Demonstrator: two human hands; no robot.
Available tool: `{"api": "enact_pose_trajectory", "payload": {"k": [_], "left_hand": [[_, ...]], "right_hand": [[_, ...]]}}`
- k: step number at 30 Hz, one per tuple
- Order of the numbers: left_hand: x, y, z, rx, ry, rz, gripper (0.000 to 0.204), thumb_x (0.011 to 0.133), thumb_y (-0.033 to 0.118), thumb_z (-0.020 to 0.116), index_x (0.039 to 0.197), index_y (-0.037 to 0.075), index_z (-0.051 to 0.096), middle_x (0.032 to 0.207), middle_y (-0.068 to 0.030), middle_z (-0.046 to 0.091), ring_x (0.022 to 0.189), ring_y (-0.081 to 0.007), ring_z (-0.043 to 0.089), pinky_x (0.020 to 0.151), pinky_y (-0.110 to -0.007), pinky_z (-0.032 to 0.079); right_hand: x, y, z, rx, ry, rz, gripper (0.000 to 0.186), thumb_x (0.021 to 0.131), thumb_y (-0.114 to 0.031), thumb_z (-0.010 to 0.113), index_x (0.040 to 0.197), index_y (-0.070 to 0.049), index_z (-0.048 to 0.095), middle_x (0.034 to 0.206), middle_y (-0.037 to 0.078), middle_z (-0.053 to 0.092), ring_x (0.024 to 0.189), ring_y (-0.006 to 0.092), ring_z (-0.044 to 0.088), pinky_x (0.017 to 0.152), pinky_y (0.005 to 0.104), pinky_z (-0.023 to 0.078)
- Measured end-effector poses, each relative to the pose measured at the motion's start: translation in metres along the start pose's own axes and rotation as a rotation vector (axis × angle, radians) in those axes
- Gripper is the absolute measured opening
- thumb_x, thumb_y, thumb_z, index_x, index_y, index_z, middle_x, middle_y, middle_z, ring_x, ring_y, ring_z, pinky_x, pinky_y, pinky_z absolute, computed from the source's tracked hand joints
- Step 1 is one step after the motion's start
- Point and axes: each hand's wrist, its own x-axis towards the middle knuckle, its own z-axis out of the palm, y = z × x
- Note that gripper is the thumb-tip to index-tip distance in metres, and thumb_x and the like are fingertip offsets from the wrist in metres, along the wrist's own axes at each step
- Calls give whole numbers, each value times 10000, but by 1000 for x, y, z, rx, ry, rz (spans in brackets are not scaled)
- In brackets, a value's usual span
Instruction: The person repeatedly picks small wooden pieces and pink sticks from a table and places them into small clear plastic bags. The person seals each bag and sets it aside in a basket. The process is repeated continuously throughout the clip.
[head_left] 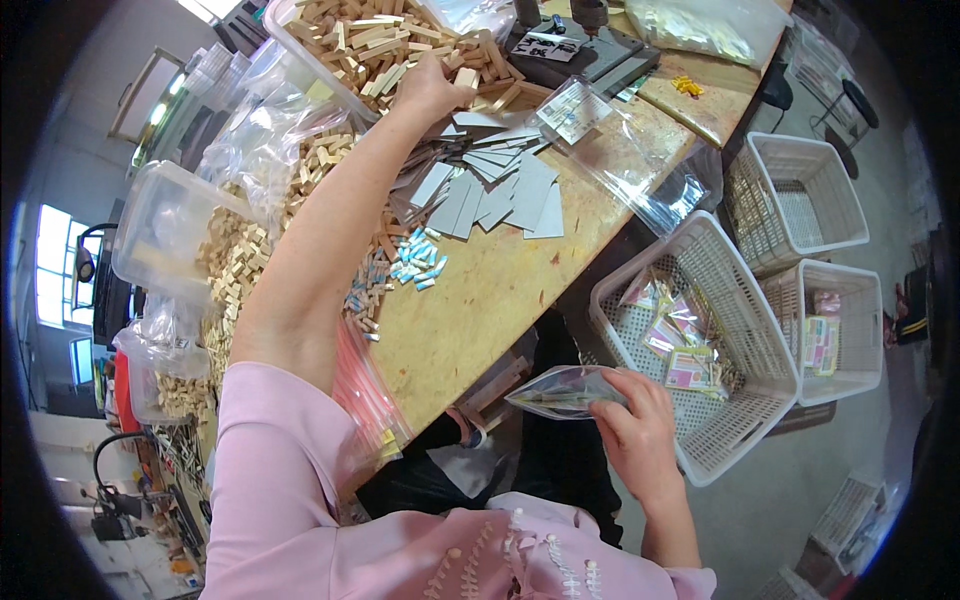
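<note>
While the left hand (pixel 432 88) reaches far across the table (pixel 500 290) and closes its fingers on pale wooden blocks (pixel 375 45) heaped in a clear plastic tub (pixel 290 30), the right hand (pixel 640 420) stays near the body, off the table's right edge, pinching a small clear plastic bag (pixel 565 390). That bag is flat, shiny and roughly pointed toward the left, with something thin and pale showing inside; what it holds cannot be made out.

Just right of the bag stands a white lattice basket (pixel 640 330) holding several flat sealed packets (pixel 685 350) with pink and yellow printed faces. A second white basket (pixel 850 330) farther right holds a few more of the same packets, and a third (pixel 800 190) stands beyond them. On the table, grey card rectangles (pixel 500 185) lie fanned near the left wrist, with a loose clear bag (pixel 620 150) to their right. Small light-blue pieces (pixel 420 265) sit in a cluster nearer, beside more wooden blocks (pixel 240 270) spilled along the left side among clear bags and another clear tub (pixel 165 225).

Bare wood lies open between the blue pieces and the table's near right edge. Grey floor (pixel 800 470) shows to the right of the baskets.
</note>
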Motion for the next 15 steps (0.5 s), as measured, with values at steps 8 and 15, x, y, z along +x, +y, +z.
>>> {"api": "enact_pose_trajectory", "payload": {"k": [8,15], "left_hand": [[-7,-11,-19,-189,102,85,333,824,435,784,945,125,798,868,-77,773,820,-221,735,794,-358,557],[-12,-2,-18,131,13,73,413,798,471,808,982,102,795,954,-138,767,916,-318,731,832,-430,561]], "right_hand": [[2,-6,0,9,17,-35,182,739,-23,765,903,-52,690,1221,144,667,1162,355,614,979,481,477],[5,-18,4,19,-4,-84,158,763,-44,752,906,-53,684,1221,141,668,1155,352,619,977,485,481]]}}
